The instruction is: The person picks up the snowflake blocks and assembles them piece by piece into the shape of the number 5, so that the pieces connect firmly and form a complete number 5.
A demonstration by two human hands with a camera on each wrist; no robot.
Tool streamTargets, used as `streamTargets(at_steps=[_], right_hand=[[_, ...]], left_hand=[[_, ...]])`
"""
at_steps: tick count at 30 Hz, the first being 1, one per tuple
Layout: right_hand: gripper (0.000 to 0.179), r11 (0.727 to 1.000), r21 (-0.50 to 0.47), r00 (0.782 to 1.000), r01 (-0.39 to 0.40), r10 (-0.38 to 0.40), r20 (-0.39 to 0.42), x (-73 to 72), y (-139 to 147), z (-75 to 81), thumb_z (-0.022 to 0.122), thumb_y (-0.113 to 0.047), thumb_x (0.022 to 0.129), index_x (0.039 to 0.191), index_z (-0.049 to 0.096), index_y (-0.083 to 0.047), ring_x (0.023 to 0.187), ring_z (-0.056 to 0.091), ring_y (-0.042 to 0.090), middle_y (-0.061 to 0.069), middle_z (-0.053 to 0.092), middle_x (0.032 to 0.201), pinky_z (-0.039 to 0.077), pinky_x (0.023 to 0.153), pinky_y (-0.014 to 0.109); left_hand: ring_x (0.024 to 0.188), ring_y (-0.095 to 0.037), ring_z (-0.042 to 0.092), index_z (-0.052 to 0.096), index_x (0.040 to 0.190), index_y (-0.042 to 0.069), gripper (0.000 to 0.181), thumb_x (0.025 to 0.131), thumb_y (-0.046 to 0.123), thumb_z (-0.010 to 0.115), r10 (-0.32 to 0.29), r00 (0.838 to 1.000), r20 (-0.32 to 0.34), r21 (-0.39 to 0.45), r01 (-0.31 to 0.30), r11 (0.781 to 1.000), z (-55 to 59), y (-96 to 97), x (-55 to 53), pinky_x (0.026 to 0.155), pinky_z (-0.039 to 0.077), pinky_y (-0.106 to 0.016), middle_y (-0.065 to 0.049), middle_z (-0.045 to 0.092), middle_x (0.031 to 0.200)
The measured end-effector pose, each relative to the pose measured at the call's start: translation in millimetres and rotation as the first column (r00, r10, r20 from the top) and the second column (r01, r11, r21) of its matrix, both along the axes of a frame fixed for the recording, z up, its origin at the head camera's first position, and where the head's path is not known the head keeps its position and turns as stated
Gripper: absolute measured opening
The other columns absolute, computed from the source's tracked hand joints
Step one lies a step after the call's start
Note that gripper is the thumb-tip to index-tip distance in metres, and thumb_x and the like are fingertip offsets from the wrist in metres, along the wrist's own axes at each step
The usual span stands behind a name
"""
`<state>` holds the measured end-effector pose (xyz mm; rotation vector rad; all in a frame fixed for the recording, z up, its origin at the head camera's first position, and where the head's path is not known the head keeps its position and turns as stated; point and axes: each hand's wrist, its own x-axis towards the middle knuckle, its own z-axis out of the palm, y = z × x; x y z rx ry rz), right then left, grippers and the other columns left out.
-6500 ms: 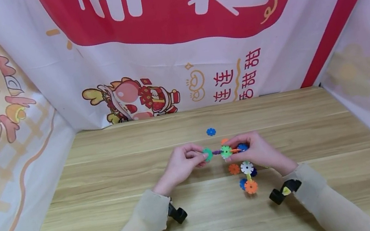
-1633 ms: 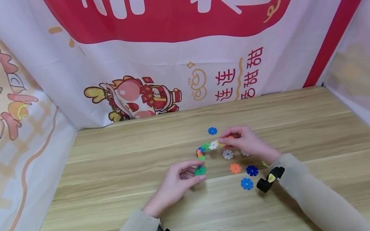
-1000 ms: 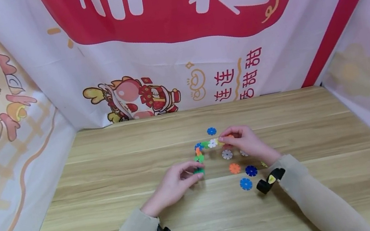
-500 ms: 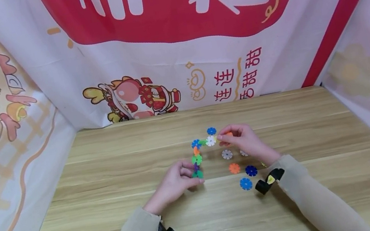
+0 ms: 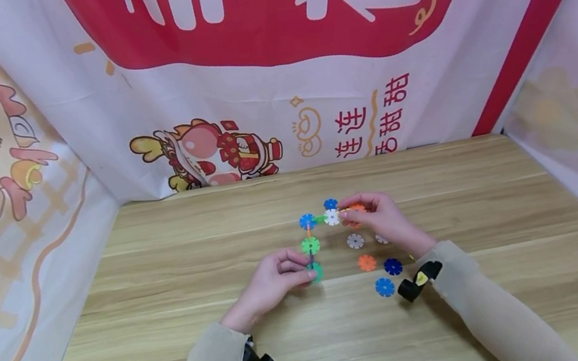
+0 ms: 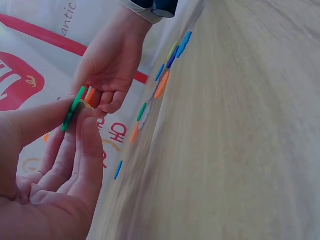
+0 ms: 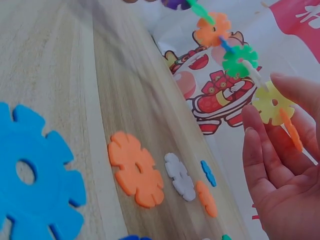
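Note:
A chain of interlocking plastic snowflake discs hangs between the two hands, bent at a corner near a blue disc (image 5: 307, 222). My left hand (image 5: 274, 281) pinches the teal-green end disc (image 5: 317, 272) between thumb and fingers. Above that disc come a purple one seen edge-on, a green disc (image 5: 310, 246) and an orange one. Toward the right the chain runs through green to a white disc (image 5: 332, 217). My right hand (image 5: 386, 221) pinches a yellow disc (image 7: 270, 106), which has an orange disc (image 7: 291, 131) slotted into it; fingers partly cover both.
Loose discs lie on the wooden table (image 5: 183, 302) below and behind the right hand: a blue one (image 5: 330, 204), a white one (image 5: 355, 241), an orange one (image 5: 367, 263), a dark blue one (image 5: 393, 266) and a blue one (image 5: 384, 287). Printed cloth (image 5: 192, 94) hangs behind and beside the table.
Since the oldest frame, the white, yellow and orange group has left the front pile and joined the chain. Lately the chain has been lifted and straightened into a corner, its discs turned to face the head view.

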<state>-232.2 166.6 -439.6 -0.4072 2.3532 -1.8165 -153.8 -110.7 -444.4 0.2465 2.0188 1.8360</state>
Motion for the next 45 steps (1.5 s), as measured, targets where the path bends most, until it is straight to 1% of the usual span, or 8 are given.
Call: streamTargets(at_steps=[9, 14, 19, 23, 27, 32, 39, 45], right_hand=[[0.044, 0.999, 0.037, 1.000, 0.010, -0.009, -0.010, -2.1, 2.5, -3.9, 0.078, -0.032, 0.093, 0.129, 0.068, -0.010, 0.100, 0.060, 0.026, 0.003, 0.068, 0.120, 0.050, 0.083, 0.035], [0.052, 1.000, 0.018, 1.000, 0.015, -0.015, 0.000, -3.4, 8.1, -4.6, 0.078, -0.034, 0.092, 0.138, 0.063, -0.015, 0.107, 0.061, 0.024, 0.004, 0.064, 0.130, 0.052, 0.091, 0.039], [0.049, 0.997, -0.032, 0.998, 0.067, -0.067, 0.006, -10.6, 21.0, -6.3, 0.067, -0.038, 0.100, 0.137, 0.061, -0.007, 0.110, 0.065, 0.035, 0.015, 0.067, 0.125, 0.052, 0.097, 0.050], [0.040, 0.983, 0.139, 0.993, 0.120, -0.118, -0.019, -17.5, 29.1, -9.5, 0.065, -0.032, 0.102, 0.129, 0.065, -0.003, 0.106, 0.066, 0.033, 0.014, 0.070, 0.118, 0.053, 0.094, 0.048], [0.036, 0.908, 0.413, 0.998, 0.062, -0.054, -0.032, -20.7, 27.6, -12.7, 0.077, -0.028, 0.094, 0.123, 0.071, -0.008, 0.102, 0.063, 0.024, 0.007, 0.069, 0.115, 0.053, 0.090, 0.043], [0.034, 0.858, 0.514, 1.000, 0.023, -0.009, -0.030, -23.4, 17.5, -15.5, 0.082, -0.029, 0.089, 0.116, 0.072, -0.010, 0.099, 0.059, 0.024, 0.006, 0.067, 0.113, 0.052, 0.088, 0.042], [0.027, 0.901, 0.433, 0.999, -0.016, 0.000, 0.039, -18.7, 10.6, -12.3, 0.085, -0.022, 0.086, 0.104, 0.067, -0.012, 0.089, 0.058, 0.025, 0.005, 0.066, 0.100, 0.053, 0.076, 0.037], [0.011, 0.958, 0.276, 0.995, -0.075, 0.090, -0.041, 5.8, 2.0, 0.9, 0.082, -0.020, 0.090, 0.098, 0.075, -0.017, 0.085, 0.065, 0.025, -0.001, 0.072, 0.095, 0.057, 0.074, 0.038]], left_hand=[[0.097, -0.021, 0.069, 0.065, 0.112, 0.001, 0.027, 0.091, 0.013, 0.078, 0.035, 0.999, -0.004, -0.003, -0.035, 0.999, 2.4, -0.2, -0.9, 0.087, 0.057, -0.036, -0.009, 0.073, 0.104], [0.098, -0.022, 0.068, 0.065, 0.113, 0.001, 0.027, 0.091, 0.010, 0.078, 0.064, 0.998, -0.016, 0.019, -0.063, 0.998, 2.8, 0.2, -1.5, 0.089, 0.056, -0.039, -0.009, 0.073, 0.105], [0.098, -0.021, 0.068, 0.066, 0.111, 0.000, 0.025, 0.091, 0.008, 0.078, 0.103, 0.994, -0.038, 0.034, -0.102, 0.994, 3.0, 0.0, -2.4, 0.088, 0.056, -0.034, -0.009, 0.073, 0.105], [0.097, -0.021, 0.069, 0.066, 0.111, 0.001, 0.024, 0.092, 0.008, 0.077, 0.124, 0.992, -0.033, 0.039, -0.122, 0.992, 2.8, -0.8, -3.3, 0.086, 0.056, -0.032, -0.009, 0.074, 0.105], [0.097, -0.021, 0.070, 0.065, 0.112, -0.001, 0.025, 0.092, 0.008, 0.076, 0.130, 0.991, -0.028, 0.058, -0.128, 0.990, 2.2, -1.2, -4.2, 0.088, 0.056, -0.032, -0.011, 0.074, 0.106], [0.094, -0.023, 0.070, 0.063, 0.114, -0.003, 0.025, 0.093, 0.005, 0.075, 0.132, 0.991, -0.024, 0.100, -0.129, 0.987, 2.1, -1.1, -5.9, 0.087, 0.058, -0.037, -0.013, 0.073, 0.107], [0.087, -0.027, 0.072, 0.060, 0.117, -0.005, 0.028, 0.094, 0.004, 0.074, 0.124, 0.992, 0.012, 0.147, -0.125, 0.981, 2.5, -1.3, -7.5, 0.082, 0.060, -0.041, -0.017, 0.072, 0.104], [0.086, -0.025, 0.072, 0.060, 0.117, -0.005, 0.027, 0.094, 0.003, 0.073, 0.133, 0.991, 0.011, 0.143, -0.133, 0.981, 2.4, -0.3, -8.1, 0.082, 0.060, -0.041, -0.017, 0.072, 0.104]])
